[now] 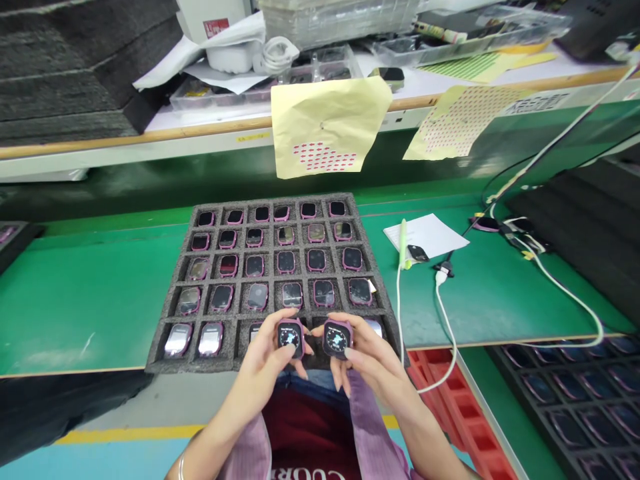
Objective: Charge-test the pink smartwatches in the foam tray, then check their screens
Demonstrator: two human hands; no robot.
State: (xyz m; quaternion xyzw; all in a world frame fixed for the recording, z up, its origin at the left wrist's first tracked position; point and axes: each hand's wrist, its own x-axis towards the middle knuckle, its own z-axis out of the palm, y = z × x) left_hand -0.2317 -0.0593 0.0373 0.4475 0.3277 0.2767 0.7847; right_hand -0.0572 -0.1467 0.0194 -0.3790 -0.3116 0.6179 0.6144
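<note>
My left hand point(270, 350) holds a purple-framed smartwatch body point(291, 338), its screen lit with a round dial, my thumb resting on the glass. A second lit watch point(337, 338) is in my right hand point(363, 353), level with the first and a small gap apart. Both are above the front row of a grey foam tray point(233, 343), whose compartments hold several purple-framed watches, mostly with dark screens. My hands hide part of that front row.
On the green bench point(100, 293), a white paper point(435, 233), a green pen point(403, 243) and white cables lie right of the tray. Yellow sheets point(325, 127) hang from the shelf edge. Red bins point(450, 400) and another watch tray point(565, 400) are at lower right.
</note>
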